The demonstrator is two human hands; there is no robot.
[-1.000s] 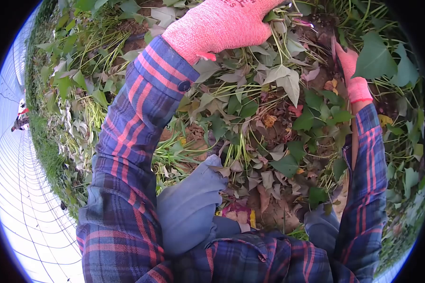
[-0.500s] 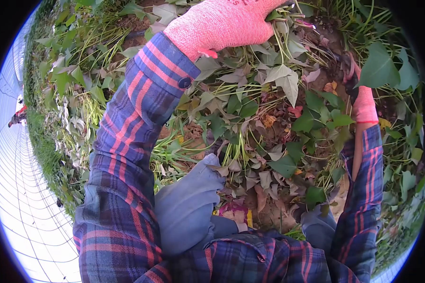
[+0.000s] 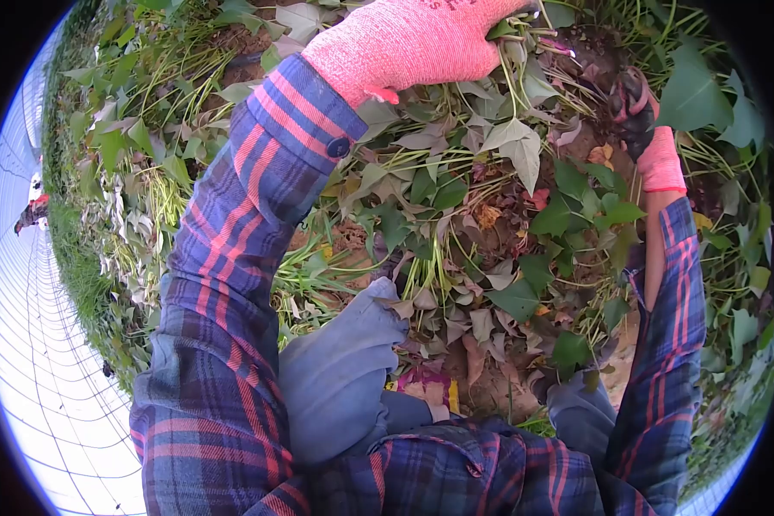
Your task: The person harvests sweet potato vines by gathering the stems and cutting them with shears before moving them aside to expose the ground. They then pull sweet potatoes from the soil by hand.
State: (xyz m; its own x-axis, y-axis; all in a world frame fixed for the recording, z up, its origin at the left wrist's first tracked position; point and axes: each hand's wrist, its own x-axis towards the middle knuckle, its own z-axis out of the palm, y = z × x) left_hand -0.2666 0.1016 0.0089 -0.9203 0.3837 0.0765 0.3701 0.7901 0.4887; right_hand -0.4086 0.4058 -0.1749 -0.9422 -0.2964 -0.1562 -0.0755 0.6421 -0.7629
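My left hand (image 3: pixel 413 52), in a pink knit glove, reaches across the top of the view. It is closed around a bunch of leafy sweet potato vines (image 3: pixel 518 64), and its fingertips are partly cut off by the frame's edge. Pale and purple stem ends stick out to the right of the thumb. My right hand (image 3: pixel 645 129), gloved in pink with a dark coated palm, is low among the stems at the right, its fingers curled. Leaves partly cover it, and what it grips cannot be made out. A large green leaf (image 3: pixel 695 90) hangs just beside it.
Dense vines and wilted leaves (image 3: pixel 482 327) cover the soil around my bent knees (image 3: pixel 344 344). A pink and yellow packet (image 3: pixel 428 387) lies between my legs. Along the left runs a white plastic greenhouse wall (image 3: pixel 52 361), with another person (image 3: pixel 33 213) far off beside it.
My right hand has moved slightly up and left, showing more of its dark palm side. The left hand keeps its hold on the vines and has barely shifted.
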